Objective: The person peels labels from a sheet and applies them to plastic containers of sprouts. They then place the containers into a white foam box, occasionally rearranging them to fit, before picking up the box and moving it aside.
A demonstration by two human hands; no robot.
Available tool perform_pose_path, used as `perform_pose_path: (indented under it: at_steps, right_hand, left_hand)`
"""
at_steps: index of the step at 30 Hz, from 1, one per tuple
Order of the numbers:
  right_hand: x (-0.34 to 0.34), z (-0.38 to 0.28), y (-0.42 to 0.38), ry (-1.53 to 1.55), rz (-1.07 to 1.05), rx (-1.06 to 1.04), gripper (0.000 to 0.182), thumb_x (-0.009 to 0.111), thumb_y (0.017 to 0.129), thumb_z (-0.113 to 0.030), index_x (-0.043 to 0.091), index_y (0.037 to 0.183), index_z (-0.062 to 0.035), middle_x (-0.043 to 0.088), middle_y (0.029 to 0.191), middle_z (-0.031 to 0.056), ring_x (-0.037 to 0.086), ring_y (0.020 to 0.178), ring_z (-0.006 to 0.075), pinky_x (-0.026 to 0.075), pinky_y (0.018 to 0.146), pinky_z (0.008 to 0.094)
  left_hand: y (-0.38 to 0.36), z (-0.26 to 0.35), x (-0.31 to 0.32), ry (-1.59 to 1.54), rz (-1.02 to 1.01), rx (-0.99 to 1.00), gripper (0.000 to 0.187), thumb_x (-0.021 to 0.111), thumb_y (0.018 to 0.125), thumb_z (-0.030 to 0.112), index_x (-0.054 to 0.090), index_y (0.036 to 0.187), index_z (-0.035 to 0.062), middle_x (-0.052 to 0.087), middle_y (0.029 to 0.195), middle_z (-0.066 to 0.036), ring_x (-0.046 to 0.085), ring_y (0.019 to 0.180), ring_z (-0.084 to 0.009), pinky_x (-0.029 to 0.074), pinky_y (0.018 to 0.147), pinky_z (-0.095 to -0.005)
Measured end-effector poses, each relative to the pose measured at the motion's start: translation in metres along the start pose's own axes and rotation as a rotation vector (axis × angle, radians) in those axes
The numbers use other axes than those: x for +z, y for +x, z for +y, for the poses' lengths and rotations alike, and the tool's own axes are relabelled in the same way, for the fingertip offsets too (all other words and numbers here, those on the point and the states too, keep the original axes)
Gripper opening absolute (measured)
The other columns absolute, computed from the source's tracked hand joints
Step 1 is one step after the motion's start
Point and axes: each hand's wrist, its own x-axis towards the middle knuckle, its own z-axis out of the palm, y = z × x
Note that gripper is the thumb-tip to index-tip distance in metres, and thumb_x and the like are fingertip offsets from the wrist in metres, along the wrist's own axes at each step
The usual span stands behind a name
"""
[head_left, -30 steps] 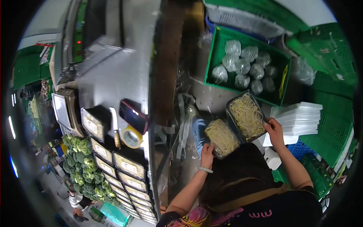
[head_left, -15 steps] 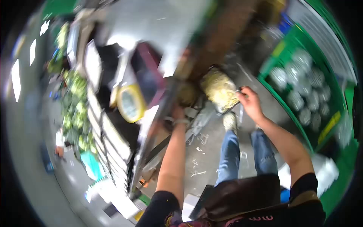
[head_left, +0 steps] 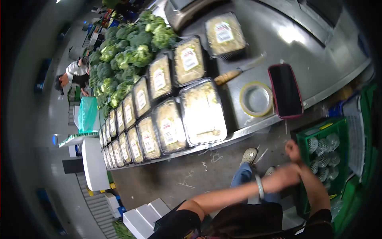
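Observation:
My left hand (head_left: 281,179), blurred by motion, reaches across and overlaps my right wrist; its fingers cannot be made out. My right hand (head_left: 293,151) hangs beside the green crate (head_left: 303,159), fingers curled, with nothing visible in them. On the metal table (head_left: 254,51), a wrapped tray without a visible label (head_left: 203,113) lies at the front edge, nearest to my hands. Labelled trays (head_left: 169,125) stand in two rows to its left. Another labelled tray (head_left: 225,35) sits farther back. A tape roll (head_left: 256,99) and a phone (head_left: 285,91) lie right of the rows.
A wooden-handled knife (head_left: 229,77) lies behind the tape. Broccoli (head_left: 135,44) is heaped behind the trays. The green crate holds several clear ribbed items (head_left: 323,161). White boxes (head_left: 145,219) stand at the lower left. A person (head_left: 77,71) is in the far left background.
The view has swung up over the table. The tray that my right hand held is out of that hand. My left hand has left the table's underside and crossed to my right wrist.

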Motion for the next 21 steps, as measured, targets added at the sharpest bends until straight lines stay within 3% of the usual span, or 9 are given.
perform_pose_path:
  at_steps: [1,2,3,4,6,8,13,19,21]
  right_hand:
    - [0.0,-0.03,-0.025,-0.043,-0.081,0.141,0.004,0.058,0.083,-0.003,0.056,0.085,-0.006,0.053,0.068,0.0039,0.049,0.061,0.0121,0.041,0.056,0.0292]
    - [-0.004,-0.024,-0.046,-0.192,-0.201,0.065,0.002,0.059,0.081,-0.004,0.058,0.083,-0.0059,0.057,0.072,0.0051,0.054,0.065,0.0146,0.045,0.06,0.0305]
    - [-0.002,-0.046,-0.069,-0.288,-0.214,0.028,0.008,0.057,0.079,0.001,0.058,0.081,-0.0066,0.058,0.067,0.0008,0.055,0.062,0.0104,0.045,0.058,0.0275]
    - [-0.008,-0.058,-0.087,-0.4,-0.366,0.05,0.007,0.062,0.08,-0.002,0.061,0.086,-0.0054,0.063,0.073,0.0043,0.061,0.07,0.0144,0.05,0.066,0.0298]
    - [-0.015,-0.104,-0.116,-0.663,-0.585,0.047,0.02,0.068,0.083,-0.016,0.064,0.098,-0.0035,0.069,0.094,0.0147,0.068,0.089,0.0293,0.052,0.078,0.0375]
    - [-0.02,-0.16,-0.129,-0.733,-0.722,0.05,0.022,0.066,0.085,-0.021,0.065,0.1,-0.0047,0.069,0.094,0.0155,0.068,0.089,0.031,0.052,0.078,0.0382]
    - [-0.001,-0.253,-0.15,-0.706,-0.671,-0.084,0.02,0.065,0.084,-0.023,0.065,0.095,-0.0066,0.069,0.088,0.0154,0.067,0.084,0.0335,0.052,0.073,0.0407]
    - [0.113,-0.327,-0.148,-0.401,-0.797,-0.005,0.019,0.062,0.088,-0.018,0.065,0.099,-0.0032,0.068,0.085,0.0117,0.068,0.077,0.025,0.052,0.07,0.0337]
    - [0.156,-0.351,-0.153,-0.352,-0.878,-0.16,0.019,0.064,0.088,-0.017,0.064,0.101,-0.0026,0.066,0.087,0.0107,0.066,0.079,0.021,0.052,0.07,0.0326]
  left_hand:
    - [-0.008,0.03,0.056,-0.251,-0.072,0.134,0.035,0.059,0.088,0.02,0.051,0.116,0.0017,0.053,0.11,-0.014,0.053,0.104,-0.0285,0.043,0.091,-0.0382]
    - [-0.018,0.078,0.086,-0.427,-0.266,0.09,0.04,0.058,0.088,0.02,0.046,0.121,0.0015,0.051,0.108,-0.013,0.052,0.103,-0.0248,0.042,0.092,-0.0356]
    - [-0.018,0.106,0.116,-0.439,-0.423,0.245,0.042,0.058,0.089,0.023,0.045,0.122,0.0011,0.051,0.106,-0.012,0.051,0.1,-0.0222,0.041,0.091,-0.0335]
    - [-0.026,0.115,0.141,-0.31,-0.316,0.451,0.041,0.059,0.089,0.023,0.046,0.12,0.0012,0.051,0.106,-0.011,0.051,0.098,-0.0224,0.041,0.088,-0.0328]
    - [-0.018,0.163,0.125,-0.285,-0.562,0.259,0.048,0.069,0.087,0.023,0.052,0.128,0.0031,0.061,0.111,-0.015,0.059,0.097,-0.0246,0.047,0.083,-0.0362]
    - [-0.017,0.189,0.117,-0.199,-0.664,0.196,0.05,0.071,0.085,0.019,0.051,0.127,0.0028,0.061,0.111,-0.015,0.059,0.095,-0.0237,0.048,0.08,-0.0348]
    - [-0.051,0.287,0.126,-0.375,-0.528,0.397,0.045,0.07,0.085,0.017,0.054,0.124,0.0017,0.06,0.11,-0.011,0.058,0.097,-0.0209,0.047,0.083,-0.0318]
    - [-0.113,0.301,0.087,-0.212,-0.277,0.552,0.04,0.067,0.088,0.015,0.054,0.124,0.0017,0.059,0.105,-0.006,0.056,0.094,-0.0158,0.046,0.084,-0.0294]
    - [-0.15,0.292,0.063,-0.158,-0.135,0.525,0.038,0.066,0.089,0.014,0.055,0.123,0.0017,0.058,0.104,-0.004,0.055,0.094,-0.0141,0.046,0.085,-0.0287]
